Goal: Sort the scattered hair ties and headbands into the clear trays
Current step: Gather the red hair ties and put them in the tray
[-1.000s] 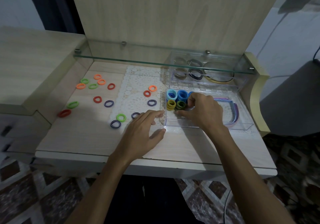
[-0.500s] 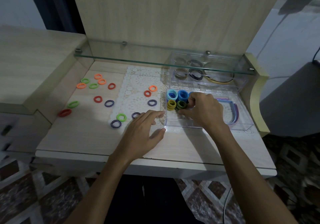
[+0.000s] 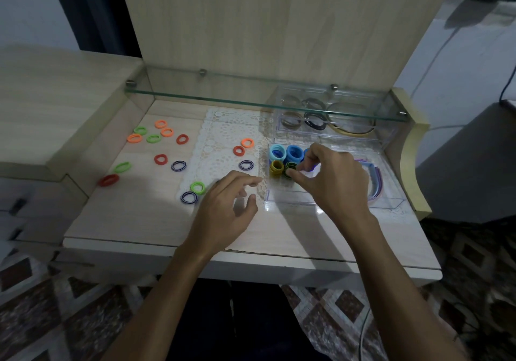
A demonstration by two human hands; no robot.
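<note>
A person's right hand [image 3: 332, 181] reaches into the near clear tray [image 3: 329, 204] on a pale wooden desk [image 3: 134, 215], its thumb and forefinger curled together just beside a row of upright hair ties: light blue [image 3: 277, 152], blue [image 3: 294, 153], mustard [image 3: 276, 168] and dark green [image 3: 289, 169]. Whether the fingertips pinch a tie is hard to make out; a patch of blue shows under the palm, but the hand hides what it belongs to. The hand also covers much of the tray floor, and the headbands [image 3: 374, 179] curving along the tray's right wall are only partly seen.

The left hand [image 3: 226, 212] hovers over the desk at the tray's left wall, fingers loosely spread and slightly bent, holding nothing. It hides part of a dark tie at its knuckles.

A second clear tray [image 3: 335, 134] sits behind the first, under a glass shelf [image 3: 251, 100]; its contents, dark and tan bands, are dimmed by the glass. A lace mat [image 3: 223, 137] lies beneath the trays and the middle of the desk.

Loose ties remain scattered to the left: orange, green and red ones [image 3: 156, 137] near the desk's back left corner, a red tie [image 3: 109, 180] at the left edge, navy ties [image 3: 178, 166] and a green tie [image 3: 197, 188] nearer the left hand. The near strip of desk in front of both wrists is bare wood. Both forearms enter from the bottom of the frame.
</note>
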